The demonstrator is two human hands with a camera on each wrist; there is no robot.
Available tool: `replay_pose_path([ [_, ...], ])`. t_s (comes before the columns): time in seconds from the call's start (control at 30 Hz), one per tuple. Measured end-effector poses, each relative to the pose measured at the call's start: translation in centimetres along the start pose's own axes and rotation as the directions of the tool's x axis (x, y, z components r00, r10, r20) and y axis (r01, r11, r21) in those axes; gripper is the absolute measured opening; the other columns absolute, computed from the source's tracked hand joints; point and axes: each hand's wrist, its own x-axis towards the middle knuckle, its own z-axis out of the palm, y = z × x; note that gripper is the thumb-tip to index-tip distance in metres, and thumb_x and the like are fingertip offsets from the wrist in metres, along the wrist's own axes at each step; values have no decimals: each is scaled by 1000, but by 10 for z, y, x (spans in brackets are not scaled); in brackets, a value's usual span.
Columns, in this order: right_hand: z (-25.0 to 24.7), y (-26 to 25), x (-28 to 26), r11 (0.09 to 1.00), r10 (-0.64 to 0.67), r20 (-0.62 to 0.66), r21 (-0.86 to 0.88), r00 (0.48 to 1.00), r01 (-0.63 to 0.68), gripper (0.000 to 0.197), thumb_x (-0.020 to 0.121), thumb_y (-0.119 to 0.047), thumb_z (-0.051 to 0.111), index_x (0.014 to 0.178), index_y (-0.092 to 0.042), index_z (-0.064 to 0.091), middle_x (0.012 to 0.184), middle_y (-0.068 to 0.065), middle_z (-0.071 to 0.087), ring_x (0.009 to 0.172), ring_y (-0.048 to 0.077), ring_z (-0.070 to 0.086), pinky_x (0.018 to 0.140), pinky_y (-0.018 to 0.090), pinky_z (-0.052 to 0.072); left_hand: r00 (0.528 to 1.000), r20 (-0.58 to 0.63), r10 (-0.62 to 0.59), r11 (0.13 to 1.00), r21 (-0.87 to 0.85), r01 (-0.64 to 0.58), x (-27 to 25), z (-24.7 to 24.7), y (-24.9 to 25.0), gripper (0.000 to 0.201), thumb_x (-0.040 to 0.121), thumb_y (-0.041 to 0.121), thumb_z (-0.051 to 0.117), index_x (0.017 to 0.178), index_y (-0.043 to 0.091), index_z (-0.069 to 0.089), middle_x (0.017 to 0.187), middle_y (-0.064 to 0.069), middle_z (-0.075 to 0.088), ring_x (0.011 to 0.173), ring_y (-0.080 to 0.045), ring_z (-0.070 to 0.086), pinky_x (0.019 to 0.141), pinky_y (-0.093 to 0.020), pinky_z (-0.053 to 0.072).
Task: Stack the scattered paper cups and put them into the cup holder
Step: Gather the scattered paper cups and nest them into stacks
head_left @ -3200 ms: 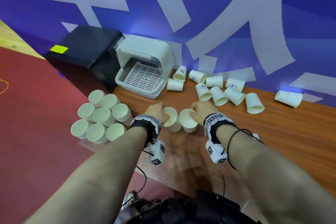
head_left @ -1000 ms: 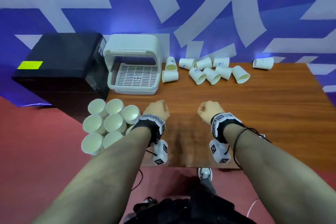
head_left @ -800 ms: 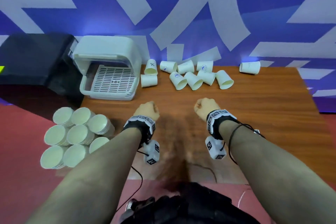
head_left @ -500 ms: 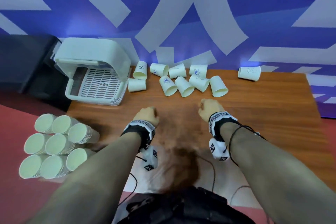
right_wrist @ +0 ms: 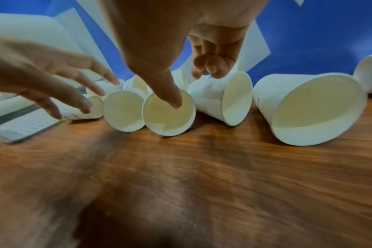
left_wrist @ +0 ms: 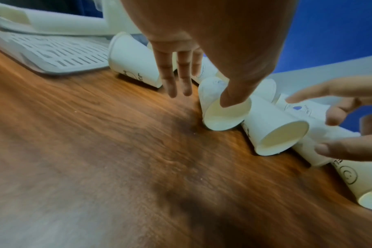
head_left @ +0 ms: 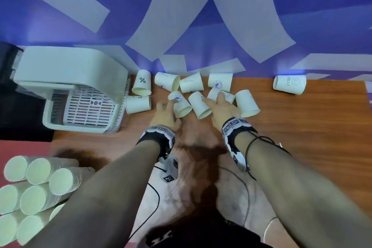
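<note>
White paper cups [head_left: 182, 104] lie scattered on their sides along the far edge of a wooden tabletop [head_left: 302, 137], beside a white cup holder [head_left: 70, 90] at the far left. The left hand [head_left: 164, 117] and the right hand [head_left: 220, 109] reach over the middle cups, fingers spread and gripping nothing. Stacked cups [head_left: 38, 185] lie at the near left.

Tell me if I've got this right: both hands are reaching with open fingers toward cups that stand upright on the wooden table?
Not quite. The left hand and right hand do reach open-fingered, but the cups lie on their sides on the wooden table, mouths facing the person, as the right wrist view shows.
</note>
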Motion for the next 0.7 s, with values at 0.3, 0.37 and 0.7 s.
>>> replay_pose_path([
  [0.3,16,-14,26,994,-80,-58,72,995,84,64,92,-10,50,146,-40,33,121,11,35,94,34,57,80,44,53,1000,-26,6,994,-110,-9,25,17,-1,59,86,7,50,140,27,41,137,-12,36,100,-39,58,79,-38,48],
  [0.37,16,-18,24,994,-76,-51,74,996,80,62,94,-14,51,146,-40,32,119,10,36,95,32,55,80,43,53,1000,-25,-15,992,-126,12,23,16,-2,59,87,6,49,141,28,41,125,-14,43,95,-40,58,76,-34,44],
  [0.7,-9,-39,-24,994,-91,-45,-69,995,88,29,100,-19,43,126,-19,56,117,5,60,106,27,59,74,34,44,1000,-10,-28,994,106,29,-22,-14,-22,19,86,11,49,102,11,57,92,-13,65,81,-32,59,65,-30,42],
])
